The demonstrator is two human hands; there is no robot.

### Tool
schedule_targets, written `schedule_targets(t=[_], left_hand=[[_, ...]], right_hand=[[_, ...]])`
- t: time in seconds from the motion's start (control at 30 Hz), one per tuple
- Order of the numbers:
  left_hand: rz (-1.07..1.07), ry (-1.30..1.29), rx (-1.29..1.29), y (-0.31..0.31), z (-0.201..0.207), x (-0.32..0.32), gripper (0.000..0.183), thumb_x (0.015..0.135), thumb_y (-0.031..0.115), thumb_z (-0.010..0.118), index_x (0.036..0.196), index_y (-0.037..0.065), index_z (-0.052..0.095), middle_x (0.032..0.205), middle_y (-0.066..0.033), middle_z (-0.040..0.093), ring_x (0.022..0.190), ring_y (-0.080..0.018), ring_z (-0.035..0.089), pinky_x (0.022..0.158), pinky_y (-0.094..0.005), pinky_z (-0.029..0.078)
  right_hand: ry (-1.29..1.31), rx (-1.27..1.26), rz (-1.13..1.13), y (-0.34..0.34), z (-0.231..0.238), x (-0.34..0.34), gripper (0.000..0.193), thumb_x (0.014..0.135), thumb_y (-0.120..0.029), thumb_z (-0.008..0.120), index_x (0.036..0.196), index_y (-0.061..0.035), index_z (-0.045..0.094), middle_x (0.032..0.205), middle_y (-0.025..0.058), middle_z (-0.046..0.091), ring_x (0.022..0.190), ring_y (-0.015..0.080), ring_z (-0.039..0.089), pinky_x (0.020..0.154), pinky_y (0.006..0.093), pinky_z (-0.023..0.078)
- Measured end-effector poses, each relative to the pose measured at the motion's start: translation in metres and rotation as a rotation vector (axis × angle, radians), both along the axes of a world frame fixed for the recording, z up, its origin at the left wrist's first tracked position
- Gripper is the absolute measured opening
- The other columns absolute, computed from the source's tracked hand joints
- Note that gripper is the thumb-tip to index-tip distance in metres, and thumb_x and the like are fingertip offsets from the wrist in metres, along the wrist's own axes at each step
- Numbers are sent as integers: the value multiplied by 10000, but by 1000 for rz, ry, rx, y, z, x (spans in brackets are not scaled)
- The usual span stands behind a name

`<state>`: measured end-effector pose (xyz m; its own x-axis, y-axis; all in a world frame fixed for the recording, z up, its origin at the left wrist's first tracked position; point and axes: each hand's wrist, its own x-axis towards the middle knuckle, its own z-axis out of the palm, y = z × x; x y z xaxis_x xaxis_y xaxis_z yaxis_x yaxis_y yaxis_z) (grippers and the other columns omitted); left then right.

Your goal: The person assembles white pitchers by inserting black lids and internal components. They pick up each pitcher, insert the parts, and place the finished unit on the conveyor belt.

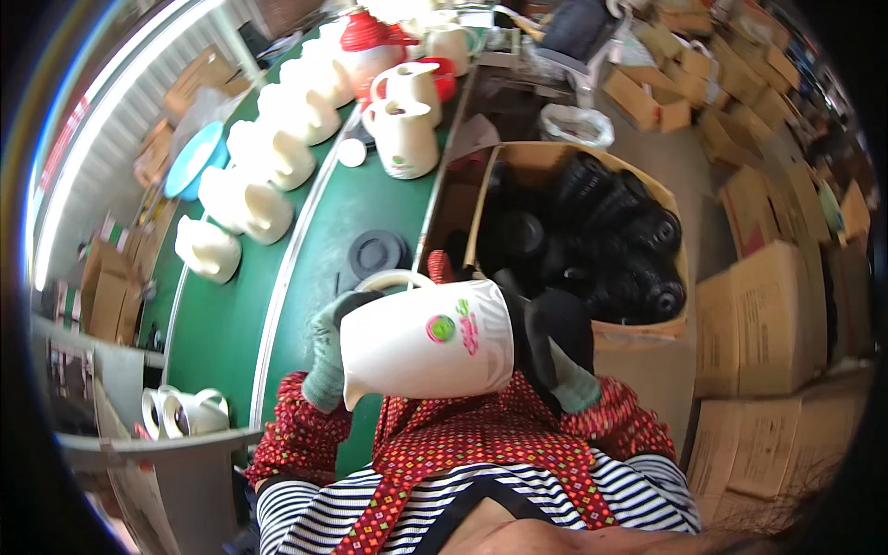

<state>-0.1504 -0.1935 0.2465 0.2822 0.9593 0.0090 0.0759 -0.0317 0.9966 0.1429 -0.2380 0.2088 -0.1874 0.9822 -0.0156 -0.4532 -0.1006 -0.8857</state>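
Note:
A white jug (421, 347) with a printed pink and green design lies on its side in front of my chest, its spout end to the left and its handle up. My left hand (331, 347), in a grey-green glove with dark fingers, is closed around the spout end. At the jug's base end is my right hand (566, 347), in a black and grey-green glove, its fingers bent against it. Whether a separate black piece sits between glove and jug I cannot tell. A small red piece (439, 266) shows behind the jug.
A black round disc (377, 252) lies on the green conveyor (319, 222). White jugs (264, 157) line its left side; more jugs (404, 139) and a red-topped one (370, 46) stand farther off. To the right, a carton (671, 199) holds black parts; cardboard boxes (763, 314) stand beyond.

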Motion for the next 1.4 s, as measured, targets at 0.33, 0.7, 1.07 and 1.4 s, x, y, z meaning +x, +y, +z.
schedule_targets(t=[0.33,0.7,1.07,1.4], left_hand=[[-17,-603,-652,-50,-61,26,244,957,86,659,1178,-1,714,1175,-100,762,1038,-212,735,875,-357,594],[117,164,28,-5,1,-8,342,851,94,746,1173,-13,706,1137,-147,768,981,-269,755,833,-385,594],[-54,1021,394,14,72,30,665,744,186,827,1354,55,599,1271,-267,649,1047,-440,677,908,-488,567],[-373,756,618,-18,70,18,903,631,379,960,1440,199,600,1669,-364,186,1542,-588,172,1236,-647,245]], right_hand=[[-754,1025,199,6,43,11,1144,655,-634,897,1596,-175,435,1680,390,109,1536,615,141,1197,696,220],[180,163,-54,2,-57,-25,701,1105,-310,516,1674,-36,211,1710,118,299,1559,248,323,1288,386,251],[-921,865,118,4,55,-12,994,702,-206,924,1584,-172,469,1628,244,349,1487,461,371,1231,534,322],[-1142,774,177,7,62,13,860,651,-212,942,1454,-192,633,1559,280,431,1400,474,490,1158,522,425]])
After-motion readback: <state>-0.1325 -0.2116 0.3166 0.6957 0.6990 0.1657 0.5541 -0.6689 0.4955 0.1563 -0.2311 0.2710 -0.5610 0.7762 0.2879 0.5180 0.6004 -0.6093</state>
